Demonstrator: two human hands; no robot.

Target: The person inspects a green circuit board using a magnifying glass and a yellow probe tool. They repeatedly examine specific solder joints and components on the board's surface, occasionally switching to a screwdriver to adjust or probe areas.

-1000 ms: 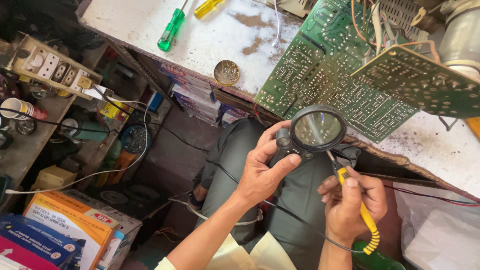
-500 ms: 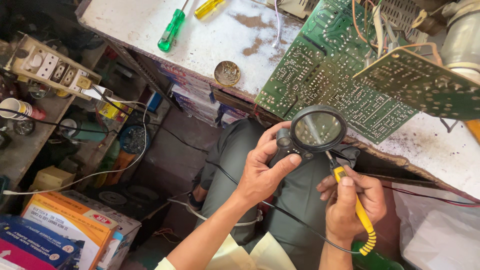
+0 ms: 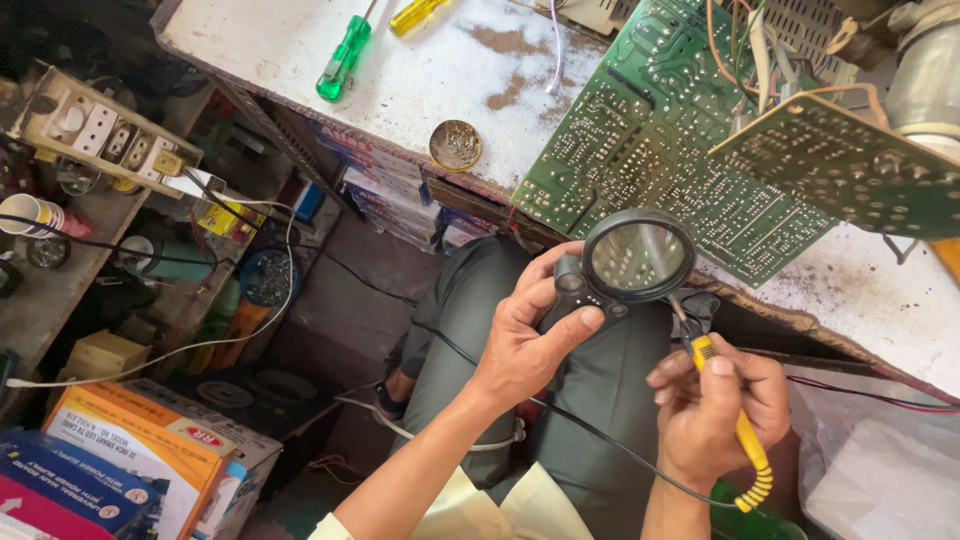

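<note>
An orange-and-white carton (image 3: 150, 450) and a blue box (image 3: 70, 490) lie at lower left. The left hand (image 3: 525, 335) grips a black magnifier (image 3: 632, 258) before the green circuit board (image 3: 660, 130); the right hand (image 3: 715, 405) clasps a yellow-handled soldering iron (image 3: 735, 435), barely shifted from before.

I see a white, stained bench (image 3: 450, 75) w/ a green-handled screwdriver (image 3: 343, 58) and a yellow-handled one (image 3: 418, 13) near its far edge. Small round tin (image 3: 455, 145) sits at the bench's front edge. Left side: a switch-and-socket board (image 3: 95, 135) w/ a plug in it, a paper cup (image 3: 28, 213) on a shelf, cardboard boxes (image 3: 140, 455) on the floor btm left. Stacked boxes (image 3: 385, 200) sit under the bench.
</note>
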